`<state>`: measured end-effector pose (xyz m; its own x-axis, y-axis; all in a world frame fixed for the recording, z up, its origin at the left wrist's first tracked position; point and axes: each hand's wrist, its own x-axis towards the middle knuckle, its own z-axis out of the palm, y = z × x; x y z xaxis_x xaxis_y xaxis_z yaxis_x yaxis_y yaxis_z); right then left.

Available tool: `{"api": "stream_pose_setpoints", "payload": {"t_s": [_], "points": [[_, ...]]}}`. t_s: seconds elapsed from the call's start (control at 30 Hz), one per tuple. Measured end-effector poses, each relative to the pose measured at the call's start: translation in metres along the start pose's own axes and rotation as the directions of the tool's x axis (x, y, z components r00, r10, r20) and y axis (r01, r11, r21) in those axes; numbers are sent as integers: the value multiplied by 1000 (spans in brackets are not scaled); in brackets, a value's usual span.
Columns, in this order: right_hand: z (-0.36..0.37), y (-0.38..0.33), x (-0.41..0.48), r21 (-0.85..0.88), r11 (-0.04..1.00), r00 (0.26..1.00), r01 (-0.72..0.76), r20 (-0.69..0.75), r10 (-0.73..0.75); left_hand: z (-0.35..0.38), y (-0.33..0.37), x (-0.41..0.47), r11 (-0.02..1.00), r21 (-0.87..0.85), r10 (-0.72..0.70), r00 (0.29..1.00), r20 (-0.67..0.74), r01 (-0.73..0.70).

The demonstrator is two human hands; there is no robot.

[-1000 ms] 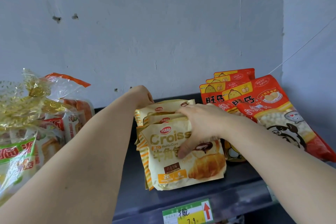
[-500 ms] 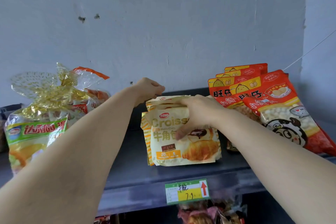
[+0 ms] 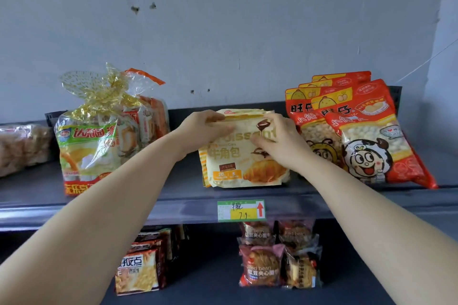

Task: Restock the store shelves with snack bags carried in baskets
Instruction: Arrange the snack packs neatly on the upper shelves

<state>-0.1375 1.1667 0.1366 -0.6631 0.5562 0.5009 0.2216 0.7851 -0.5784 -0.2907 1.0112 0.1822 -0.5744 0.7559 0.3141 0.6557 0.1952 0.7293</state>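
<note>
Head view: we see a stack of croissant bags [image 3: 238, 168] standing upright mid-shelf [image 3: 173, 195], just above the price tag [image 3: 241, 210]. Left hand [image 3: 203, 129] grips the stack's top left edge, fingers [image 3: 223, 129] curled over the front bag. Right hand [image 3: 277, 143] holds the top right, fingers laid across the bag's face, thumb at the top edge. Red snack bags [image 3: 366, 136] lean just right of the stack, a clear bread bag [image 3: 99, 136] sits well left. Small wrapped cakes [image 3: 260, 265] sit on the shelf below.
</note>
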Motion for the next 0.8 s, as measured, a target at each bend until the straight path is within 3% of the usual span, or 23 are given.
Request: {"api": "stream_pose_setpoints", "payload": {"t_s": [0.1,0.23,0.3,0.37,0.5,0.67,0.8], "points": [[-6,0,9,84,994,995,-73,68,67,16,5,-2,999,14,-38,986,-164,41],[-5,4,6,161,980,993,-115,9,115,35,7,-5,986,124,-68,949,-308,111],[-2,9,-1,246,959,990,-140,10,142,41,4,-10,990,50,-103,914,-392,133],[2,12,-10,334,930,987,-152,-1,162,45,-2,-18,984,-134,-163,880,-447,115],[10,10,-23,312,943,986,-116,-81,148,58,-15,-36,934,-348,-236,867,-440,77],[33,5,-36,173,985,974,-20,-219,58,79,-35,-43,957,-281,-192,893,-408,77],[36,13,-23,149,987,992,-59,-102,75,77,-38,-34,967,-229,-200,898,-392,115]]}}
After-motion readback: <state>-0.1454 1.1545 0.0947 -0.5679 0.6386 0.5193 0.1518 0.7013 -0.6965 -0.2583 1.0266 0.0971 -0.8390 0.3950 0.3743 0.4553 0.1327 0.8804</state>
